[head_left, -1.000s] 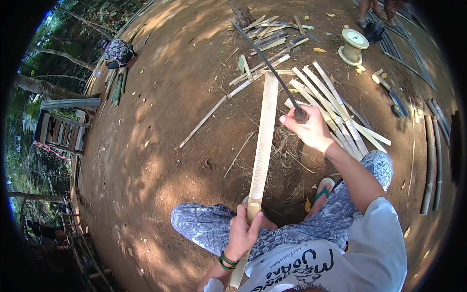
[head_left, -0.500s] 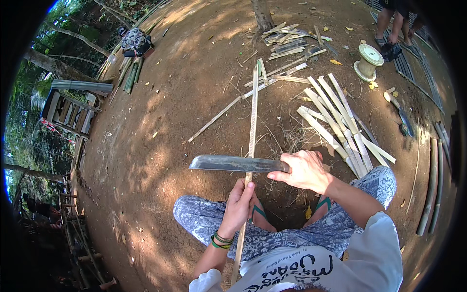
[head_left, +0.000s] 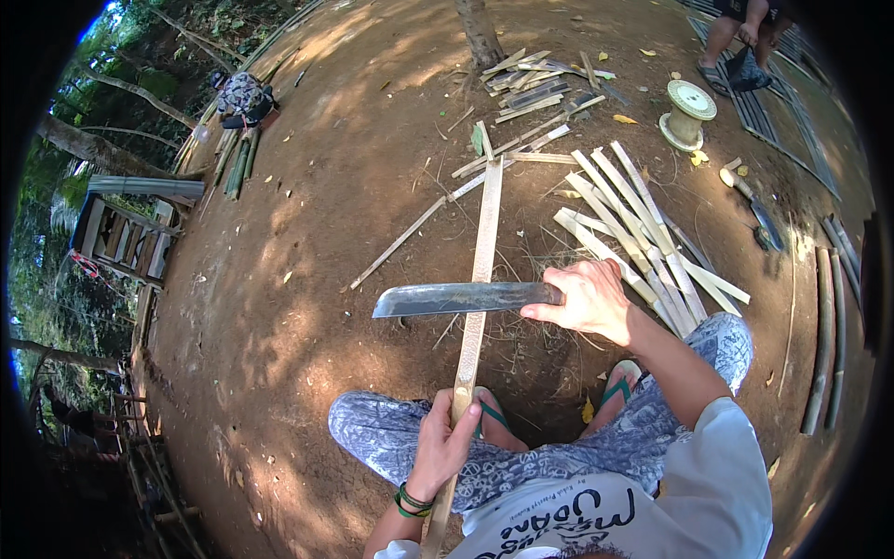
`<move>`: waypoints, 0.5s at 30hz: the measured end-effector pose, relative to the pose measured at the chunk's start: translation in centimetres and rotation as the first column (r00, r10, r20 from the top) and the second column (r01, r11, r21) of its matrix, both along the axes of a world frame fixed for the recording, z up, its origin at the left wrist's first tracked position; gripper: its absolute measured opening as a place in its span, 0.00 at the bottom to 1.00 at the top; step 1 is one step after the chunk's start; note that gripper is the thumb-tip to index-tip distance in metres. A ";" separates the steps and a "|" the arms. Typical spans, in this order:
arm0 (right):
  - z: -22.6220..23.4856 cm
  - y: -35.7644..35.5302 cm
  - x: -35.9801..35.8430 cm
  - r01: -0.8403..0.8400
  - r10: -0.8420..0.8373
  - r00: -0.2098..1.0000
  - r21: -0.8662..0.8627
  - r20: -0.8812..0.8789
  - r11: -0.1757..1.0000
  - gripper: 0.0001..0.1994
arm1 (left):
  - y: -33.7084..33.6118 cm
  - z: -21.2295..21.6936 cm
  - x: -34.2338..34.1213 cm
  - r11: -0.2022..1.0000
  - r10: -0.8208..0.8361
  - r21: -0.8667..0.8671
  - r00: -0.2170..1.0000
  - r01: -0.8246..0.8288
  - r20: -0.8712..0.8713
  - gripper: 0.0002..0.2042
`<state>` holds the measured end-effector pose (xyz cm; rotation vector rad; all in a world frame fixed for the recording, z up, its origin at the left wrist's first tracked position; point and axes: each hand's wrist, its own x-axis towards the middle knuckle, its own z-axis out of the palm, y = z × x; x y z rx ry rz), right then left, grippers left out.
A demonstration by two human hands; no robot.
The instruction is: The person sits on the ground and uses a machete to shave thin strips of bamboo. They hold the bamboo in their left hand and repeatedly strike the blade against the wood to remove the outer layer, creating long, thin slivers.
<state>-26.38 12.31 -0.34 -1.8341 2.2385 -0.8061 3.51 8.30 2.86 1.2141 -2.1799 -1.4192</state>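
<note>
left hand (head_left: 445, 440) clenched on near end of long bamboo strip (head_left: 481, 265) running away over bare dirt ground (head_left: 307, 279), right hand (head_left: 585, 300) gripping machete (head_left: 456, 298) blade crosswise over strip, split slat pile (head_left: 643, 233) close right, open dirt left.

We see a pale, dry bamboo slat (head_left: 480, 279), matt w/ fine grain. Knife blade (head_left: 456, 298) is dull grey metal, stained, slight sheen. Ground (head_left: 307, 242) is rough bare brown dirt. Split strips (head_left: 633, 224) look pale & smooth. Trousers (head_left: 391, 438) are printed cloth; spool (head_left: 687, 112) looks like light plastic.
</note>
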 end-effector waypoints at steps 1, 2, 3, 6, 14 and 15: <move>0.0 -0.1 -0.5 0.022 -0.022 1.000 0.015 -0.007 1.000 0.30 | 0.2 0.0 0.5 1.000 -0.003 -0.006 1.000 0.003 0.010 0.13; -0.3 -0.1 -0.9 0.055 -0.054 0.998 0.011 -0.028 0.998 0.29 | 0.5 -0.1 1.1 1.000 -0.005 -0.012 1.000 0.005 0.019 0.13; -0.4 -0.2 -1.4 0.107 -0.107 0.994 0.048 -0.007 0.993 0.29 | 0.8 -0.3 1.8 1.000 -0.003 0.004 1.000 0.003 0.025 0.14; -1.0 -0.4 -3.7 0.190 -0.189 0.977 -0.002 0.099 0.982 0.30 | 1.9 -0.8 4.1 0.997 0.006 0.073 0.999 -0.008 0.036 0.14; -0.2 -0.4 -8.6 0.489 -0.498 0.797 0.118 0.341 0.864 0.39 | 3.8 -2.0 8.5 0.902 -0.009 0.418 0.973 0.107 -0.229 0.16; -0.6 -0.7 -8.4 0.473 -0.479 0.794 0.116 0.373 0.874 0.39 | 3.6 -2.0 8.3 0.861 0.007 0.493 0.967 0.124 -0.255 0.18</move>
